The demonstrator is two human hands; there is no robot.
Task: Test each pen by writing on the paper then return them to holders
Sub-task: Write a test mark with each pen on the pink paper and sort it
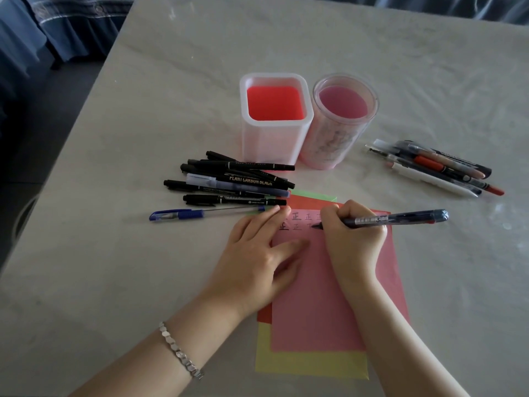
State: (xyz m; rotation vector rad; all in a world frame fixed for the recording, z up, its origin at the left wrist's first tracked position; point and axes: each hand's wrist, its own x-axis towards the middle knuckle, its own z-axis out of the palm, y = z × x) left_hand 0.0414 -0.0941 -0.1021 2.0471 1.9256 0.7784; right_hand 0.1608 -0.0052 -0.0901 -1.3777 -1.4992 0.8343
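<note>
The right hand [355, 233] gripped a dark pen [395, 218] low on the barrel. Its fingers [333, 214] were curled round it close to the tip, which touched the pink paper [315, 296] at the end of the second row of written marks. The pen's long axis ran almost straight across the view, tip to the person's left and back end out to the right, seemingly tilted up off the sheet. It looked a light, stiff plastic stick with a smooth barrel. A pinch near the tip suited writing; a hold nearer the middle would likely serve better for dropping it into a holder.

The left hand [254, 253] lay flat, straight and spread, pressing the paper's left edge to the table [114, 253]. The thin sheet would probably slide or crease without that.

Beyond the paper stood the square holder [274, 138] and round holder [343, 138], upright and close side by side, with nothing seen inside. Black pens [237, 181] lay heaped to their left, a blue pen [200, 214] just beside the left fingertips, and mixed pens [435, 170] well apart on the right.
</note>
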